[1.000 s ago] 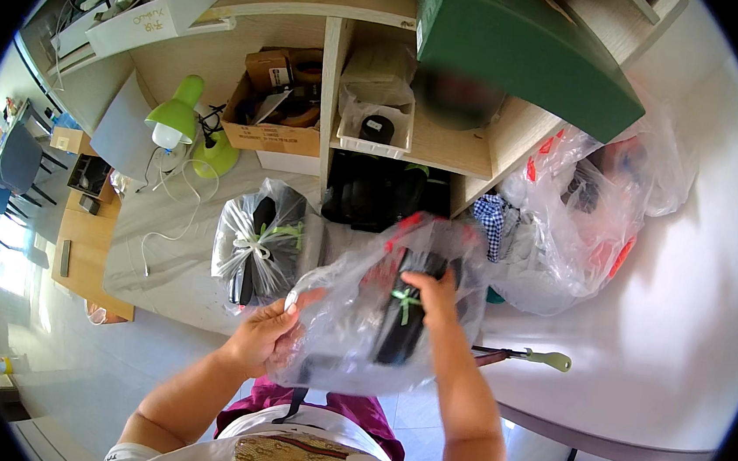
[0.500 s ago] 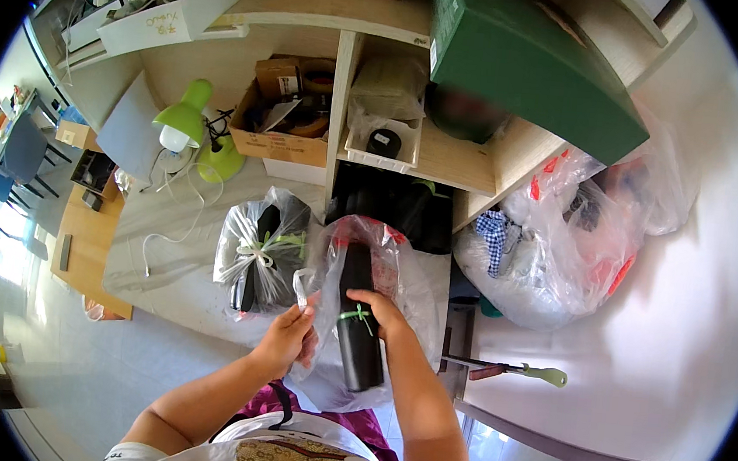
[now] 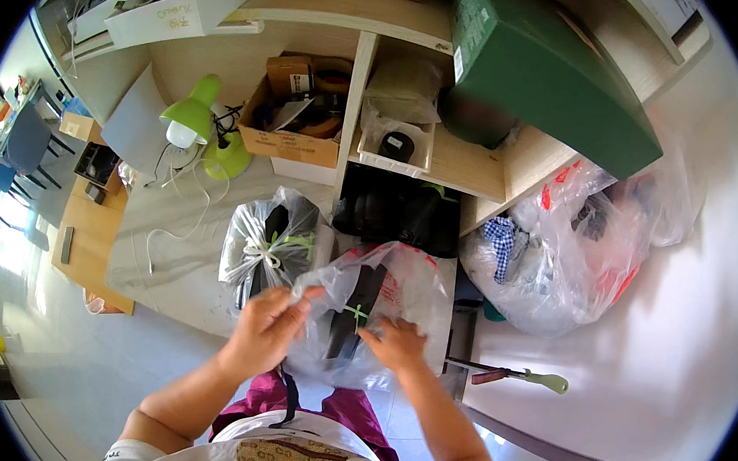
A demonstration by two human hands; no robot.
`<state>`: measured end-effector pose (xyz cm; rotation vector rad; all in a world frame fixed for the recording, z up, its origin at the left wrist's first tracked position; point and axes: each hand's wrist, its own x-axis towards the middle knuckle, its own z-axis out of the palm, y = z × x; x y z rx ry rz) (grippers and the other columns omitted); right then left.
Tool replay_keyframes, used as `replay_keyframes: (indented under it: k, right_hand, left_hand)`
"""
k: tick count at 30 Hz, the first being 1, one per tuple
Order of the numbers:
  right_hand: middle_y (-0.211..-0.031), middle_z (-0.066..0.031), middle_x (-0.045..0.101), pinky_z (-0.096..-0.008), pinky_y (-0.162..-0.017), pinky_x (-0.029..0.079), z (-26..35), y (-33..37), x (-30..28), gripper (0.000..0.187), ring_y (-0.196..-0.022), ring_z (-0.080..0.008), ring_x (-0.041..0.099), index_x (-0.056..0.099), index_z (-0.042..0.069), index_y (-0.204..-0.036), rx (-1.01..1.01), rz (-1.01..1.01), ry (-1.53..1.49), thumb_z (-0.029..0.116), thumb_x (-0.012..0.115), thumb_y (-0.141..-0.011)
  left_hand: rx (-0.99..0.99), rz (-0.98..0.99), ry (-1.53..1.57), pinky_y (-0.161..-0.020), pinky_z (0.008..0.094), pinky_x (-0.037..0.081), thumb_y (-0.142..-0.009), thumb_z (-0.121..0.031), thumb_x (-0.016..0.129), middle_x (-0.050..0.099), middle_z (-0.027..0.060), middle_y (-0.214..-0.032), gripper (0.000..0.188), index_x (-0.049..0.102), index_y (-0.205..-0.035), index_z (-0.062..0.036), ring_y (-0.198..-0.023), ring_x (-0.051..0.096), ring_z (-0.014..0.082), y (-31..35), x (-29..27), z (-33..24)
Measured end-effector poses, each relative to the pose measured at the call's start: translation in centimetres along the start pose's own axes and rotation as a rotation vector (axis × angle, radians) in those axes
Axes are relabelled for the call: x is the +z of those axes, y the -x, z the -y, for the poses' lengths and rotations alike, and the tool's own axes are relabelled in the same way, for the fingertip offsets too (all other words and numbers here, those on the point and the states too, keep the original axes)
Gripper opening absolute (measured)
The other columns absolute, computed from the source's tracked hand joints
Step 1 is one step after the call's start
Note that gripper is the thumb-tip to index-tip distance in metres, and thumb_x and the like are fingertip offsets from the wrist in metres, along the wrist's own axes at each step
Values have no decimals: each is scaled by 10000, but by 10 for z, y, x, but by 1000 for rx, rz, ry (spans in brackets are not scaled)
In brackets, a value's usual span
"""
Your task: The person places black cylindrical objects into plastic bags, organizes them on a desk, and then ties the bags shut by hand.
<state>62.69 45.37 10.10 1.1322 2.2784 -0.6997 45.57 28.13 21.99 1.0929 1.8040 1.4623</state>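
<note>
A clear plastic bag (image 3: 422,279) with red print lies at the front of the desk. Inside it, seen through the film, is a long black object (image 3: 358,304) tied round with a thin green tie; its kind is unclear. My left hand (image 3: 268,327) pinches the bag's gathered edge at its left side. Fingers spread, my right hand (image 3: 396,343) rests against the bag just right of the black object. To the left stands a knotted clear bag (image 3: 267,243) packed with dark things and a bit of green.
Behind are a green desk lamp (image 3: 190,114), a cardboard box (image 3: 284,144) of odds and ends, and a white basket (image 3: 423,161). A large green box (image 3: 550,71) juts from the shelf. On the right are stuffed plastic bags (image 3: 560,256) and a green-handled tool (image 3: 540,382).
The black object was in my right hand over the bag and now lies inside it. My right hand has let go and opened. My left hand has drawn the bag's edge up.
</note>
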Motion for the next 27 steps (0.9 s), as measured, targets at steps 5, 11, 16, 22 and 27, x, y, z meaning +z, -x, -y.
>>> replay_keyframes:
  k: [5, 11, 16, 22, 27]
  right_hand:
    - [-1402, -170, 340, -522, -1046, 246, -86, 44, -66, 878, -1329, -364, 244, 338, 138, -1376, 115, -66, 291, 457, 740, -664]
    - [-1329, -161, 439, -450, -999, 336, -72, 49, -82, 739, -1206, -352, 425, 439, 158, -1305, -65, -399, 476, 352, 742, -659]
    - [-988, -151, 633, -428, -779, 469, -39, 35, -56, 486, -914, -337, 598, 546, 82, -1150, -274, -200, 34, 369, 641, -770]
    - [-809, -140, 663, -359, -665, 503, -17, 15, -63, 298, -737, -272, 649, 635, 52, -991, -365, -158, -354, 294, 621, -818]
    - [-879, -124, 686, -351, -673, 521, -2, -12, -126, 151, -735, -273, 663, 671, 106, -939, -468, -218, -1230, 204, 633, -831]
  left_hand:
    - [-195, -170, 525, -584, 236, 400, -943, -205, 495, 473, -2, -728, 334, 559, -1132, 63, -670, 484, 103, -16, -21, -6]
    - [-366, -50, 459, -556, 202, 385, -938, -193, 513, 500, -15, -710, 477, 373, -1356, -11, -604, 467, 55, -9, -10, 6]
    - [-201, 138, 423, -569, 210, 427, -897, -49, 548, 506, -17, -744, 576, 275, -1403, -22, -608, 474, 50, -13, 3, 2]
    - [-223, 203, 488, -570, 217, 443, -887, -21, 548, 511, 0, -789, 613, 239, -1417, -36, -634, 478, 55, -24, 6, 0]
    - [-252, 130, 445, -584, 224, 458, -880, -16, 554, 521, 5, -807, 653, 214, -1434, -78, -652, 491, 68, -34, 6, 7]
